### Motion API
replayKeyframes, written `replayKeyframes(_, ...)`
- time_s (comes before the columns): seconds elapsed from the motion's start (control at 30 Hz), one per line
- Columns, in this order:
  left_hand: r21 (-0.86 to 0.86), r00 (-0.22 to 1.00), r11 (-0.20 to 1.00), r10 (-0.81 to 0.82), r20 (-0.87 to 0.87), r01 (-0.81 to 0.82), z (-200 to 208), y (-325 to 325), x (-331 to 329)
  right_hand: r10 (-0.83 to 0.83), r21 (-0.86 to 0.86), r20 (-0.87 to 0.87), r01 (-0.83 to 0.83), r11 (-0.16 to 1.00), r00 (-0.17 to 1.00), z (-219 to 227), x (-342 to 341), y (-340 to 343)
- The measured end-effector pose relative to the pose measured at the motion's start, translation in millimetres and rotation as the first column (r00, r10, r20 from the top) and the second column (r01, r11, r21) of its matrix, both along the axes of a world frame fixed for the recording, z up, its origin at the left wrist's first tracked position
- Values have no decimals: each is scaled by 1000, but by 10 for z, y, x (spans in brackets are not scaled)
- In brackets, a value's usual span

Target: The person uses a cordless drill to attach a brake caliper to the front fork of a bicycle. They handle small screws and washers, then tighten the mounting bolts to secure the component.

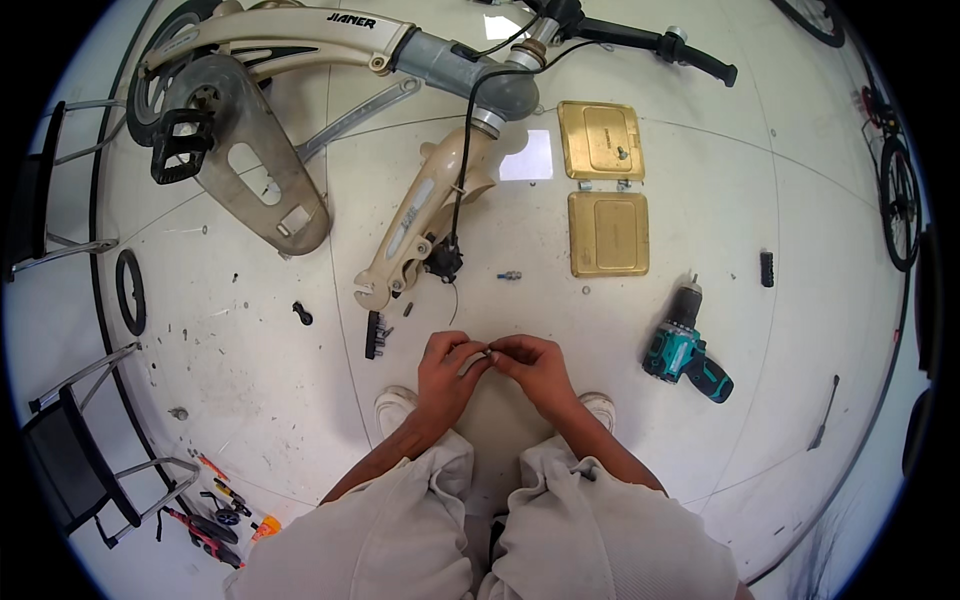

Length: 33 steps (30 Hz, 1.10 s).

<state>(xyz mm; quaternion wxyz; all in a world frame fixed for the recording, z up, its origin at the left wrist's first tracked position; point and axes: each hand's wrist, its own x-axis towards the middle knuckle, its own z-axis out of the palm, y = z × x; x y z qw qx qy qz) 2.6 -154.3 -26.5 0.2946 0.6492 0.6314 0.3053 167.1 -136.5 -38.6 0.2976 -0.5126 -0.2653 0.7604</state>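
My left hand [449, 372] and my right hand [532, 368] meet in front of me, above the floor between my shoes. The fingertips of both are pinched together around something small and dark, too small to name. Just ahead of them lies the beige front fork [430, 210] of a bicycle frame [300, 30], with no wheel in it and a black cable running down along it. A black bit holder [373, 335] with several bits lies beyond my left hand. A small blue and silver bit or socket [510, 275] rests on the floor farther ahead.
A teal and black cordless drill [685, 345] lies to the right, near two gold trays [608, 235]. A black grip-like piece [767, 268] and a long thin tool [825, 412] are farther right. Chairs [75, 460] stand at left, with coloured tools [215, 525] on the floor nearby.
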Motion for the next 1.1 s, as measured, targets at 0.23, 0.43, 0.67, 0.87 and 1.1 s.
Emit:
replayKeyframes(0.23, -94, 988, 992, -76, 137, 89, 57, 177, -31, 28, 30, 1, -28, 999, 1000, -23, 84, 122)
replayKeyframes(0.43, -457, 891, 889, 180, 417, 34, 160, 144, -29, 61, 60, -84, -56, 997, 995, 152, 138, 202)
replayKeyframes(0.67, -366, 820, 930, 190, 540, 26, 398, 203, -11, 14, 81, -222, 4, 997, 975, 305, 145, 219)
replayKeyframes(0.87, -353, 818, 935, 171, 550, 42, 413, 208, -26, 25, 103, -210, -3, 995, 977, 331, 137, 225)
replayKeyframes(1.1, -372, 845, 927, 170, 507, 37, 412, 207, -43, 13, 199, -233, 34, 979, 972, 243, 139, 204)
